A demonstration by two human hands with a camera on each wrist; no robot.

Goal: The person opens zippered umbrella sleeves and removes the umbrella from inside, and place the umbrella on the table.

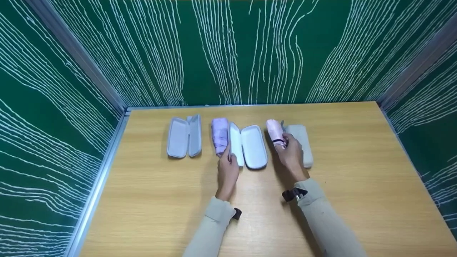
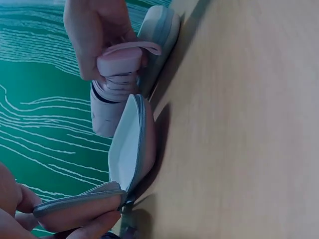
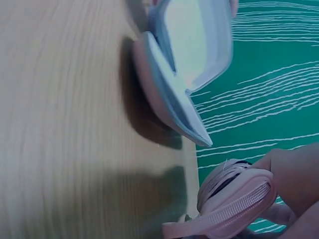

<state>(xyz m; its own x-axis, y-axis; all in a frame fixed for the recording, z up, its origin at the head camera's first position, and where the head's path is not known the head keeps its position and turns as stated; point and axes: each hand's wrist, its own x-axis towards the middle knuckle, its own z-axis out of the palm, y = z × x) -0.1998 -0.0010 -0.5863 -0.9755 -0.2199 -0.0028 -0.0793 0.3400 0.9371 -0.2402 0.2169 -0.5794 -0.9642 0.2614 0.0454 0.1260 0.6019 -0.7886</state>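
My right hand [image 1: 292, 154] grips a pink folded compact umbrella [image 1: 274, 129] by its handle end, above the table. A wrist strap loops from that end in the right wrist view, where the umbrella [image 3: 232, 199] is close to the camera. With my left hand [image 1: 228, 172] I hold the lid of an open hard case [image 1: 255, 147], fingers and thumb on either side of it. The case [image 2: 142, 144] has a pale lining and a zip round its rim. Beside the left hand lies a purple folded umbrella [image 1: 219, 131].
Another open case [image 1: 177, 138] lies at the left on the wooden table [image 1: 150, 207]. A closed pale case [image 1: 302, 144] lies just right of my right hand. Green walls [image 1: 246, 53] with white lines stand behind the table and along both sides.
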